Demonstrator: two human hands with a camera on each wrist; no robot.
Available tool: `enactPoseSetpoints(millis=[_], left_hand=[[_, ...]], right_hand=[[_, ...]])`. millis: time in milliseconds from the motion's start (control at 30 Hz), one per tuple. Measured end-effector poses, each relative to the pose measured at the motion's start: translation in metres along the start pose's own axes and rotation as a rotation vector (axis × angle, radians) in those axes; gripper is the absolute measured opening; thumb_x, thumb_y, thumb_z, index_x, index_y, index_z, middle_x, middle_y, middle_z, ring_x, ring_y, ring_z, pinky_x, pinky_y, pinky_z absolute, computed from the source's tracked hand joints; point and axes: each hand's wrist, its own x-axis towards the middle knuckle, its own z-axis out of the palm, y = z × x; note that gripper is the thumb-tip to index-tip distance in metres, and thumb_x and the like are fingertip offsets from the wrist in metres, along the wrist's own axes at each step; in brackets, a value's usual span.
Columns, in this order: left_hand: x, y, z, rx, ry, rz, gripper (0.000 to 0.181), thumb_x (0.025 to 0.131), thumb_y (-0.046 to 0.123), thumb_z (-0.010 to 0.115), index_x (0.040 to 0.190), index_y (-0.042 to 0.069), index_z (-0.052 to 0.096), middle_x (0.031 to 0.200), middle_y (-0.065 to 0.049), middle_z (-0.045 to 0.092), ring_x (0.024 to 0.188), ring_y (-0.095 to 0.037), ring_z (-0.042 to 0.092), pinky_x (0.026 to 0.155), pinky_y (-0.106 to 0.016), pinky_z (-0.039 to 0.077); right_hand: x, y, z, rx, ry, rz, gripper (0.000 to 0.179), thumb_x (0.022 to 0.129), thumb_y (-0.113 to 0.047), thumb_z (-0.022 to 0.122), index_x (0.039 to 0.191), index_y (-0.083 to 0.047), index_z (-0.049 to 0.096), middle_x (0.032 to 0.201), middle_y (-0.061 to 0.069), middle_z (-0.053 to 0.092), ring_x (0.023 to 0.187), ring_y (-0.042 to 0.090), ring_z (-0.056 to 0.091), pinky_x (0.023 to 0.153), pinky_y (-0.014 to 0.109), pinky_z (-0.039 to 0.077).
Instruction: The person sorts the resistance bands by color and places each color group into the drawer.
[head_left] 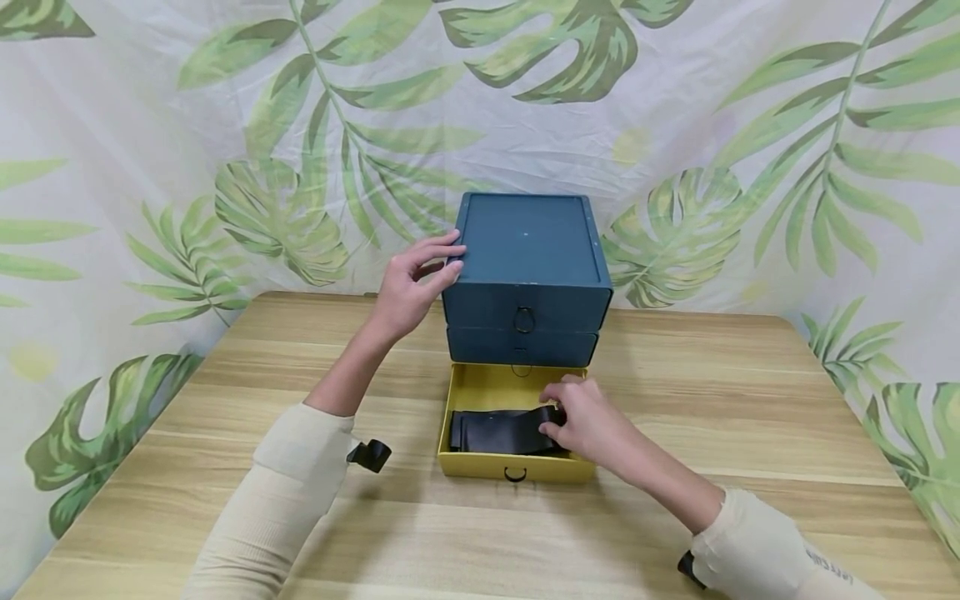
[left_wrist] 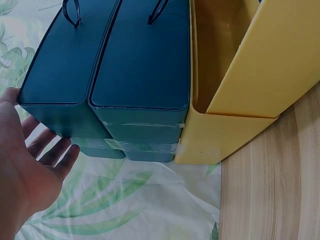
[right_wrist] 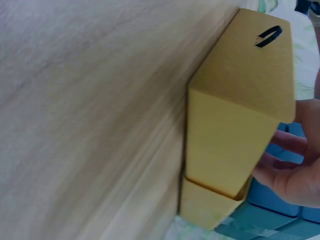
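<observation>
A stacked drawer box (head_left: 525, 242) has two blue drawers on top and a yellow drawer (head_left: 476, 465) pulled out at the bottom. My left hand (head_left: 411, 285) rests its fingertips on the box's upper left edge; in the left wrist view, that hand (left_wrist: 30, 165) has its fingers spread along the blue side. Inside the yellow drawer lies a flat, black, strap-like thing (head_left: 498, 432). My right hand (head_left: 588, 417) pinches its right end, which curves upward. The right wrist view shows this hand (right_wrist: 295, 160) reaching over the drawer wall, its fingertips partly hidden.
Small dark loops (head_left: 524, 319) serve as pulls on the drawer fronts. The box stands on a wood-grain table (head_left: 712, 400), with a leaf-patterned cloth (head_left: 375, 125) hanging behind. Black straps (head_left: 370, 455) stick out at both sleeves.
</observation>
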Motion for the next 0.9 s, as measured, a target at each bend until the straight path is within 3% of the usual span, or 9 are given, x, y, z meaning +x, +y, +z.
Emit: enactPoseSetpoints(millis=[133, 233, 333, 467, 567, 700, 900], left_hand=[[0.0, 0.0, 0.0, -0.003, -0.001, -0.002, 0.029, 0.101, 0.002, 0.062, 0.127, -0.009, 0.068, 0.15, -0.019, 0.055, 0.142, -0.029, 0.049, 0.113, -0.049, 0.045], [0.0, 0.0, 0.0, -0.006, -0.001, 0.0, 0.029, 0.101, 0.002, 0.062, 0.127, -0.009, 0.068, 0.15, -0.019, 0.055, 0.141, -0.029, 0.05, 0.113, -0.049, 0.046], [0.0, 0.0, 0.0, -0.003, 0.002, 0.005, 0.029, 0.101, 0.003, 0.063, 0.127, -0.009, 0.069, 0.15, -0.018, 0.055, 0.141, -0.029, 0.05, 0.112, -0.049, 0.047], [0.0, 0.0, 0.0, -0.001, 0.005, 0.01, 0.029, 0.101, 0.002, 0.063, 0.127, -0.009, 0.069, 0.149, -0.019, 0.055, 0.14, -0.029, 0.051, 0.111, -0.049, 0.047], [0.0, -0.001, 0.0, -0.005, 0.005, 0.007, 0.029, 0.101, 0.001, 0.062, 0.127, -0.01, 0.068, 0.149, -0.019, 0.055, 0.14, -0.029, 0.051, 0.112, -0.05, 0.047], [0.0, 0.0, 0.0, -0.003, 0.0, 0.006, 0.029, 0.101, 0.0, 0.062, 0.127, -0.01, 0.068, 0.149, -0.02, 0.055, 0.141, -0.03, 0.05, 0.112, -0.05, 0.046], [0.0, 0.0, 0.0, 0.003, -0.001, 0.009, 0.029, 0.101, 0.002, 0.062, 0.127, -0.01, 0.068, 0.15, -0.021, 0.055, 0.141, -0.031, 0.05, 0.112, -0.051, 0.046]], right_hand=[[-0.011, -0.007, -0.006, -0.001, 0.115, -0.141, 0.026, 0.085, -0.005, 0.084, 0.109, 0.0, 0.076, 0.109, 0.012, 0.07, 0.101, 0.03, 0.069, 0.084, 0.04, 0.061], [-0.024, -0.013, -0.007, 0.069, 0.193, -0.291, 0.019, 0.086, -0.002, 0.083, 0.104, -0.004, 0.076, 0.1, 0.005, 0.07, 0.092, 0.023, 0.068, 0.077, 0.036, 0.061], [-0.037, -0.02, -0.005, 0.202, 0.133, -0.351, 0.013, 0.087, 0.0, 0.08, 0.098, -0.006, 0.074, 0.086, -0.002, 0.069, 0.076, 0.01, 0.064, 0.065, 0.027, 0.059], [-0.052, -0.028, 0.004, 0.379, -0.111, -0.243, 0.009, 0.093, -0.003, 0.075, 0.101, -0.002, 0.071, 0.075, -0.007, 0.069, 0.061, -0.003, 0.059, 0.056, 0.02, 0.055], [-0.058, -0.029, 0.017, 0.377, -0.212, -0.168, 0.013, 0.096, -0.005, 0.072, 0.107, 0.002, 0.07, 0.076, -0.007, 0.07, 0.063, -0.004, 0.061, 0.057, 0.018, 0.055], [-0.061, -0.026, 0.031, 0.316, -0.177, -0.151, 0.016, 0.094, 0.0, 0.071, 0.109, 0.0, 0.067, 0.083, 0.001, 0.075, 0.073, 0.002, 0.068, 0.064, 0.017, 0.057], [-0.059, -0.021, 0.039, 0.348, -0.122, -0.127, 0.013, 0.094, 0.002, 0.071, 0.105, -0.004, 0.068, 0.091, 0.011, 0.078, 0.083, 0.014, 0.075, 0.07, 0.019, 0.059]])
